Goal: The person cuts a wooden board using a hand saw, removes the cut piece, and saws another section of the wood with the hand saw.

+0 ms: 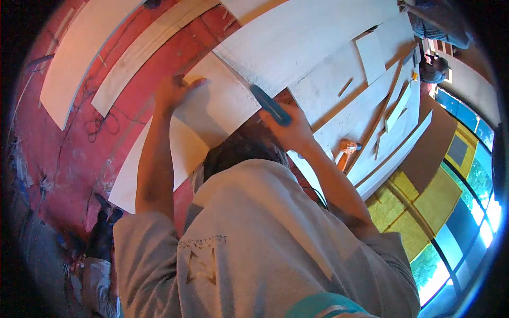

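Note:
A pale board (225, 93) stretches in front of me, from the big white sheets down toward the lower left. My left hand (174, 91) is at its left edge, with the thumb lying over the top face and the other fingers mostly hidden. In my right hand (292, 129) is a slim blue hand tool (271, 107) with a dark front end. Its tip points away from me, at the board's right corner beside the white sheet. I cannot make out what kind of tool it is, or whether a blade touches the board.
Large white sheets (297, 40) carry wood strips (389, 103) and an orange power tool (347, 149). Long boards (87, 55) lie on the red floor (79, 153) at left, near a loose cable (101, 127). Other people are at the upper right (435, 24) and lower left (98, 275).

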{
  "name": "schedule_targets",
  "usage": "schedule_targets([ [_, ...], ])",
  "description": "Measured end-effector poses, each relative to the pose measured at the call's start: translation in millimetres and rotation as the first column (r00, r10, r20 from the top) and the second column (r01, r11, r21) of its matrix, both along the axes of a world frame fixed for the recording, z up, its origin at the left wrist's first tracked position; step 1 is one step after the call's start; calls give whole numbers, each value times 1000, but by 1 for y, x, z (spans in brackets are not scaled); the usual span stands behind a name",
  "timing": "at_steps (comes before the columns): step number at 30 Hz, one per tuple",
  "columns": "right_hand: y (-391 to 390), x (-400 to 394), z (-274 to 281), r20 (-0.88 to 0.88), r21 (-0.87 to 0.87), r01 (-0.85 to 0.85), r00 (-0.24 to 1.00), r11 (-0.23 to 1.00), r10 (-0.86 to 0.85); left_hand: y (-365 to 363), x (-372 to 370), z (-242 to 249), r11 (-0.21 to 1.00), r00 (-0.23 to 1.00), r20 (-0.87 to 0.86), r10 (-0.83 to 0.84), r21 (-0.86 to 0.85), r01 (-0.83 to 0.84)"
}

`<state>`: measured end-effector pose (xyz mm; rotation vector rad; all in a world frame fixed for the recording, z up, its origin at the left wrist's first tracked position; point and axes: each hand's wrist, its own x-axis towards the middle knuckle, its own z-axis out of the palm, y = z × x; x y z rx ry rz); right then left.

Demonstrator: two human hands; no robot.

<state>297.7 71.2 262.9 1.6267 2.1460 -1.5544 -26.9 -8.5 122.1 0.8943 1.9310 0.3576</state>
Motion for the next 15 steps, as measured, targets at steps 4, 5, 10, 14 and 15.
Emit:
schedule_targets([
  [4, -34, 90, 135, 229, -118, 103, 971, 988, -74, -16, 1, -45, 997, 999, 9, 43, 68, -44],
  [5, -39, 116, 174, 393, -138, 27, 919, 990, 30, -20, 2, -60, 992, 997, -47, 64, 110, -58],
  [10, -39, 109, 189, 246, -15, -19, 969, 1000, 22, -8, 0, -39, 999, 1000, -6, 15, 49, -15],
  [14, 14, -1, -39, 32, -63, 44, 999, 997, -42, -16, 10, -56, 994, 983, -148, 113, 20, -111],
  [15, 21, -24, -49, 13, -110, 61, 998, 992, -60, -10, 2, -46, 992, 977, -170, 129, 31, -126],
])
